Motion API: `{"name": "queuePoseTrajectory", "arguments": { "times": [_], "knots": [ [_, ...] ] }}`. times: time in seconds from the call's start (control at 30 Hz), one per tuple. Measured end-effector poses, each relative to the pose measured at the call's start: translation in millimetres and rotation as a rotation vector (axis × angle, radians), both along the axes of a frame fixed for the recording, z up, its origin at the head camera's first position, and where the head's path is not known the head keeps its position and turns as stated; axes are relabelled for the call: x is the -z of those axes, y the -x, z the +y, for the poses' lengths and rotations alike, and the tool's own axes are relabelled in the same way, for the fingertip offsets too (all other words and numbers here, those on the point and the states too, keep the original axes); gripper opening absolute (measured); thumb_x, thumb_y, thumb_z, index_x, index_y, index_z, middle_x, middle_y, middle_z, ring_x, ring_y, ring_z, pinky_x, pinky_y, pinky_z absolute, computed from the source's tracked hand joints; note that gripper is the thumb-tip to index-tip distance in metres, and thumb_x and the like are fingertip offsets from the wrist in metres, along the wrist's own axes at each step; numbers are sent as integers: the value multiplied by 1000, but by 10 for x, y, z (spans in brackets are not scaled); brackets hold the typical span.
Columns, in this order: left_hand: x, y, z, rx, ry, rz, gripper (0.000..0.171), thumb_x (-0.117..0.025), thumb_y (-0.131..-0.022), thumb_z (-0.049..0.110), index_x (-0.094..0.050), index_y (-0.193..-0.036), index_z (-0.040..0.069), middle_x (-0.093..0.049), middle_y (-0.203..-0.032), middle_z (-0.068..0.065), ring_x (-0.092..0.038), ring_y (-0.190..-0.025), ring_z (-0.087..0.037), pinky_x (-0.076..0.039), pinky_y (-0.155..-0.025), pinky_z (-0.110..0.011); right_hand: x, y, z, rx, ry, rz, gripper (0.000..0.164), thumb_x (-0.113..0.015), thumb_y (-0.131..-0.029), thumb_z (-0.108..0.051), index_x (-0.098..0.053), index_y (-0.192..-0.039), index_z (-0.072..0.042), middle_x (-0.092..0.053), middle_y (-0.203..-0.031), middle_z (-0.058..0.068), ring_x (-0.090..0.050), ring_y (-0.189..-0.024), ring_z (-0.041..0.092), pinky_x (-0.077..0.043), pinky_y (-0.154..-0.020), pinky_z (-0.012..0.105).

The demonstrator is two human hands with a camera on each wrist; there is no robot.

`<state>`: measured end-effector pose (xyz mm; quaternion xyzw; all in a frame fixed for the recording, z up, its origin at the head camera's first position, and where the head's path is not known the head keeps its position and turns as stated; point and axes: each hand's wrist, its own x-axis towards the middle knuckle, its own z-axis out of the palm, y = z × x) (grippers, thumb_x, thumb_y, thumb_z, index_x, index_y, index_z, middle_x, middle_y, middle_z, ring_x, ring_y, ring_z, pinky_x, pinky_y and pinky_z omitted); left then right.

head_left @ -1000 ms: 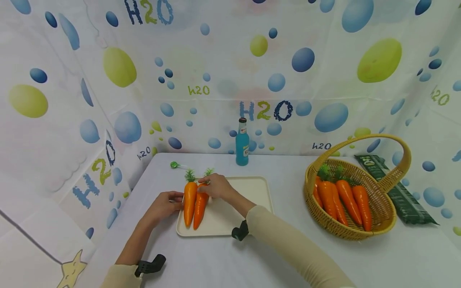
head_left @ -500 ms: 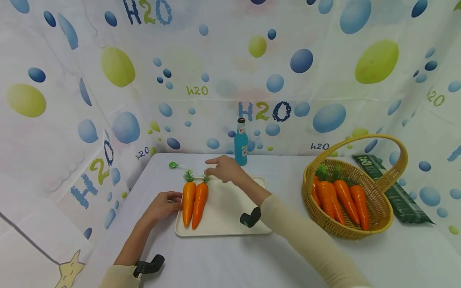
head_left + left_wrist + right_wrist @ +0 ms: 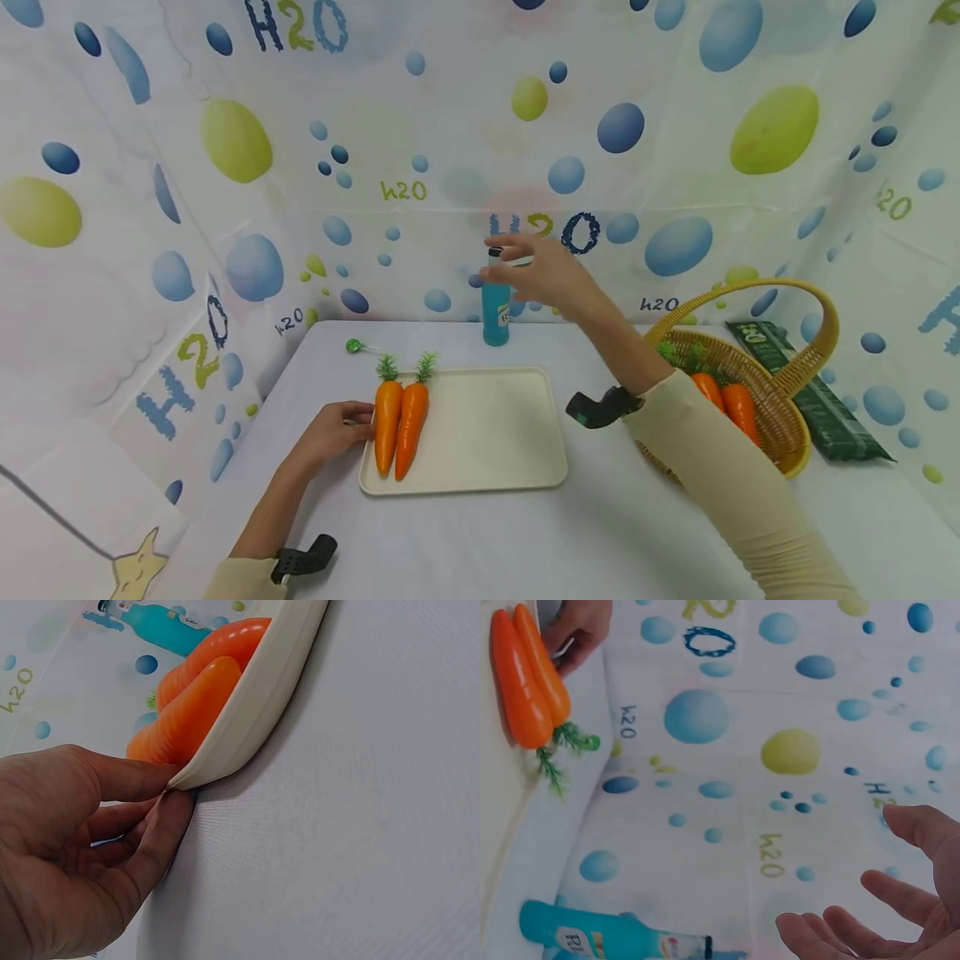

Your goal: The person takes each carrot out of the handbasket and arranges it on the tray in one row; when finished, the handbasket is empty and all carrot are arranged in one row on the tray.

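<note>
My left hand [image 3: 337, 429] pinches the left rim of a cream tray [image 3: 487, 433]; the left wrist view shows thumb and fingers meeting at the tray's edge [image 3: 247, 727]. Two orange carrots [image 3: 387, 421] with green tops lie side by side along the tray's left side, leafy ends toward the back. My right hand [image 3: 547, 271] is raised above the table with its fingers spread and nothing in them. From the head it overlaps a blue bottle [image 3: 495, 317] standing behind the tray. In the right wrist view, the right hand's fingers [image 3: 900, 900] are apart from the bottle.
On the right stands a wicker basket [image 3: 783, 408] with a tall handle, holding several carrots [image 3: 741, 408] partly hidden by the right sleeve. A dark green packet [image 3: 840, 421] lies beyond it. Behind the tray's left corner is a small green-headed stick [image 3: 355, 345].
My right hand has let go of the right-hand carrot on the tray, then risen and moved right, away from the carrots. The left hand stays at the tray's rim.
</note>
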<state>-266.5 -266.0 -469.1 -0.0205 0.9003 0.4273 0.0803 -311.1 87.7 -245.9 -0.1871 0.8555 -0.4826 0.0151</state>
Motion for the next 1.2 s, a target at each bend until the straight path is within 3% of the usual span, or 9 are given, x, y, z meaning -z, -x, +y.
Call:
{"name": "queuePoseTrajectory", "arguments": {
  "times": [0.23, 0.53, 0.73, 0.9, 1.07, 1.2],
  "knots": [
    [5, 7, -3, 0, 3, -6, 48, -71, -87, 17, -59, -130, -2, -64, -107, -10, -58, -88, -23, -53, -75, -32, -353, -120, 592, 113, 29, 36, 60, -72, -91, -35, -50, -145, -23, -51, -140, 10, -58, -116, 26, -54, -87, 40],
    [5, 5, 14, 11, 36, 6, 49, -71, -88, 19, -60, -131, -1, -64, -107, -9, -58, -91, -23, -51, -82, -37, -484, -426, 1402, 233, -43, 68, 63, -68, -91, -47, -46, -147, -27, -48, -145, 6, -56, -119, 27, -51, -91, 38],
    [10, 18, 8, 6, 44, 4, 50, -71, -88, 20, -59, -132, 0, -63, -107, -9, -58, -92, -24, -51, -82, -38, -380, -542, 1934, 269, 40, 98, 56, -69, -93, -35, -50, -144, -23, -48, -141, 10, -57, -111, 18, -52, -77, 18],
    [0, 17, 10, 3, 31, 7, 49, -71, -88, 20, -59, -131, -1, -63, -106, -9, -58, -90, -24, -51, -82, -38, -200, -584, 2365, 248, 70, 122, 48, -65, -97, -22, -50, -142, -18, -50, -134, 8, -59, -105, 10, -52, -75, 16],
    [-8, -2, 14, -1, 36, 1, 50, -71, -87, 19, -60, -131, -1, -64, -105, -9, -58, -90, -24, -51, -83, -39, -8, -593, 2722, 230, 15, 66, 41, -59, -100, -20, -49, -139, -15, -58, -123, -6, -61, -101, 5, -53, -74, 17],
    [-3, -12, 12, 1, 34, -1, 49, -70, -88, 19, -60, -131, -1, -63, -106, -9, -57, -90, -24, -51, -83, -39, 124, -588, 2908, 243, 4, 50, 34, -57, -101, -19, -50, -132, -7, -60, -116, -8, -62, -99, 5, -54, -72, 19]
  ]
}}
